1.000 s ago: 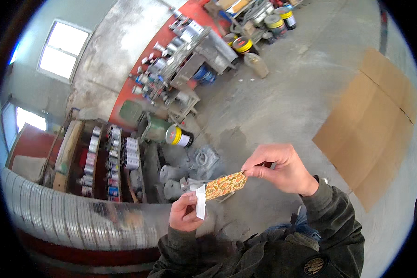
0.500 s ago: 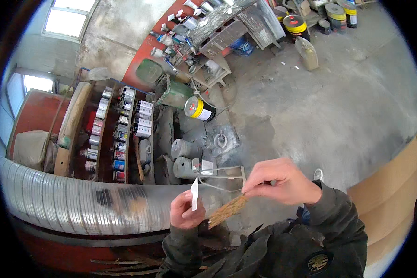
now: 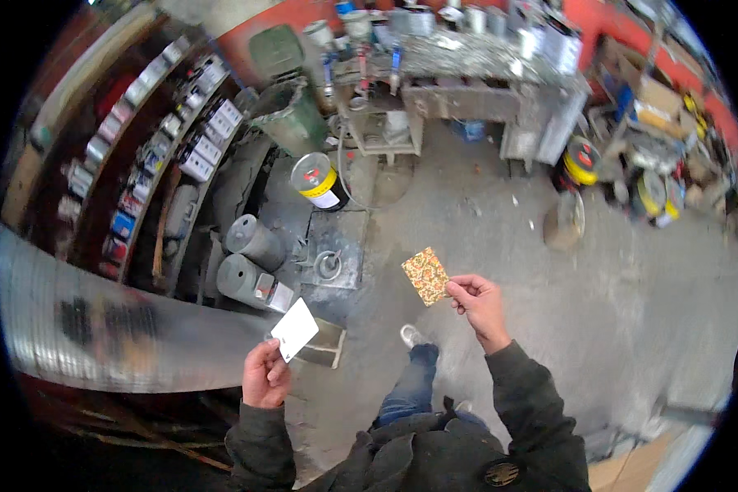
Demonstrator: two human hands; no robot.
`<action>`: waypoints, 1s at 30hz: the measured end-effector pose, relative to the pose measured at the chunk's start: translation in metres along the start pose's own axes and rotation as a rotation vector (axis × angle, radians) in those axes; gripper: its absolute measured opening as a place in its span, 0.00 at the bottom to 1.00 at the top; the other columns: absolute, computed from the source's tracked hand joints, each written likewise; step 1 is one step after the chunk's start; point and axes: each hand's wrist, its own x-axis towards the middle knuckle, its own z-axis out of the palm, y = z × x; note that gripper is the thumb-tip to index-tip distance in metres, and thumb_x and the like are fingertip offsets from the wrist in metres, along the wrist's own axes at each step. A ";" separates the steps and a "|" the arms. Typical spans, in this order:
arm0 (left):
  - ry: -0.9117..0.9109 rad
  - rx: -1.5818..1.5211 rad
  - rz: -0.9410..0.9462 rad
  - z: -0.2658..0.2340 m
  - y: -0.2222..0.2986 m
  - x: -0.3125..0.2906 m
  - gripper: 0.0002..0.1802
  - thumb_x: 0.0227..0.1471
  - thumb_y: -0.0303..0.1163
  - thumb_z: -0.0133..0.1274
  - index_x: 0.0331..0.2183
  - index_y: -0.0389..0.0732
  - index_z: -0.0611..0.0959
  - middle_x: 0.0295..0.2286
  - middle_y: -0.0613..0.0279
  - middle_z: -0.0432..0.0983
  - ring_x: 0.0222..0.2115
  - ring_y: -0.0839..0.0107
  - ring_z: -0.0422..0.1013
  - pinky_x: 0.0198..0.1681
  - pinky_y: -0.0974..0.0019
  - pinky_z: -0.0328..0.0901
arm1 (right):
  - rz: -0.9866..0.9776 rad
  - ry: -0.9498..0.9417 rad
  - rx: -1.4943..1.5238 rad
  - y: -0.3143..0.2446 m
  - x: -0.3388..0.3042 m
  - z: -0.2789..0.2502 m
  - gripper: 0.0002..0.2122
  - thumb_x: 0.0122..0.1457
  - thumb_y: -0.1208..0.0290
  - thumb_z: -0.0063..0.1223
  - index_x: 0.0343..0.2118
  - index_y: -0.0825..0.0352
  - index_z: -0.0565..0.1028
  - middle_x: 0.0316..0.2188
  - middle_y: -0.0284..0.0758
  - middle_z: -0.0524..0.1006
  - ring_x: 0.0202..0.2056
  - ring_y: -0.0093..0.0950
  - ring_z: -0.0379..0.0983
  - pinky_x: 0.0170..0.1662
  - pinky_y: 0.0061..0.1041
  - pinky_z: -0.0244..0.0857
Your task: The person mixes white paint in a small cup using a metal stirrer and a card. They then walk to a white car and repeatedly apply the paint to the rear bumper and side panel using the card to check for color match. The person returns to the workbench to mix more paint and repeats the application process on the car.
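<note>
My left hand (image 3: 265, 375) pinches a white card (image 3: 295, 330) by its lower edge, with the card tilted up and small dark marks near its bottom. In my right hand (image 3: 479, 307), a small rectangular card with a speckled orange, gold and cream pattern (image 3: 424, 276) is gripped at its lower right corner between thumb and fingers. The two cards are apart, both held in the air above the floor. Part of my right hand's fingers is hidden behind the thumb and card.
A ribbed silver duct (image 3: 131, 320) runs along the left. Behind it stand shelves of cans (image 3: 139, 156), grey canisters (image 3: 254, 238) and a black-and-yellow bucket (image 3: 319, 181). A green bin (image 3: 295, 123) and a cluttered workbench (image 3: 459, 61) are at the far side.
The view has turned right, and I have stepped forward. My hands have moved farther apart. The patterned card has swung from pointing down to facing up, and the white card shows its face.
</note>
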 end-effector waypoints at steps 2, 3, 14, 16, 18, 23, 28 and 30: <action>0.067 -0.018 0.083 -0.009 0.015 0.044 0.06 0.50 0.31 0.50 0.27 0.38 0.75 0.19 0.68 0.71 0.08 0.84 0.55 0.09 0.78 0.47 | 0.023 -0.025 -0.057 0.002 0.069 0.028 0.07 0.54 0.74 0.56 0.35 0.70 0.76 0.24 0.30 0.77 0.22 0.14 0.68 0.22 0.13 0.60; 0.087 -0.073 0.115 -0.007 0.024 0.065 0.06 0.50 0.30 0.50 0.25 0.38 0.74 0.18 0.68 0.70 0.09 0.84 0.54 0.10 0.77 0.45 | 0.025 -0.021 -0.085 0.010 0.103 0.043 0.07 0.54 0.74 0.56 0.34 0.70 0.77 0.24 0.30 0.77 0.21 0.14 0.68 0.23 0.13 0.60; 0.561 -0.192 0.442 -0.007 0.154 0.237 0.08 0.49 0.30 0.52 0.22 0.37 0.73 0.16 0.69 0.64 0.10 0.82 0.55 0.11 0.76 0.44 | 0.244 -0.388 -0.168 0.009 0.424 0.291 0.06 0.54 0.77 0.54 0.33 0.73 0.75 0.23 0.32 0.76 0.21 0.16 0.69 0.22 0.15 0.61; 0.639 -0.288 0.484 -0.006 0.167 0.280 0.08 0.49 0.30 0.52 0.23 0.37 0.74 0.16 0.68 0.64 0.10 0.82 0.56 0.11 0.76 0.45 | 0.202 -0.479 -0.195 0.003 0.505 0.338 0.06 0.54 0.78 0.52 0.33 0.73 0.75 0.22 0.32 0.76 0.20 0.17 0.68 0.22 0.15 0.60; 0.741 -0.324 0.544 0.011 0.184 0.321 0.07 0.49 0.30 0.51 0.24 0.36 0.75 0.16 0.67 0.65 0.10 0.81 0.55 0.11 0.76 0.45 | 0.076 -0.540 -0.227 0.000 0.602 0.392 0.05 0.53 0.79 0.51 0.31 0.72 0.75 0.21 0.32 0.75 0.19 0.18 0.67 0.21 0.16 0.60; 0.964 -0.569 0.563 0.043 0.200 0.385 0.07 0.47 0.30 0.52 0.23 0.36 0.75 0.17 0.67 0.66 0.10 0.80 0.55 0.12 0.75 0.45 | -0.198 -0.581 -0.200 -0.026 0.818 0.558 0.03 0.51 0.83 0.46 0.24 0.72 0.73 0.18 0.32 0.72 0.18 0.23 0.66 0.21 0.23 0.61; 1.177 -0.654 0.577 0.099 0.254 0.399 0.05 0.49 0.27 0.50 0.24 0.37 0.77 0.15 0.74 0.61 0.13 0.84 0.54 0.15 0.78 0.47 | -1.268 -0.552 -1.157 -0.097 1.004 0.677 0.10 0.52 0.62 0.52 0.26 0.65 0.73 0.21 0.36 0.73 0.24 0.31 0.70 0.25 0.32 0.63; 1.266 -0.642 0.593 0.110 0.265 0.405 0.06 0.50 0.28 0.51 0.25 0.36 0.78 0.15 0.73 0.60 0.13 0.84 0.55 0.14 0.77 0.46 | -1.483 -0.619 -1.286 -0.080 1.070 0.704 0.10 0.53 0.63 0.52 0.26 0.65 0.71 0.21 0.36 0.72 0.24 0.32 0.69 0.23 0.31 0.63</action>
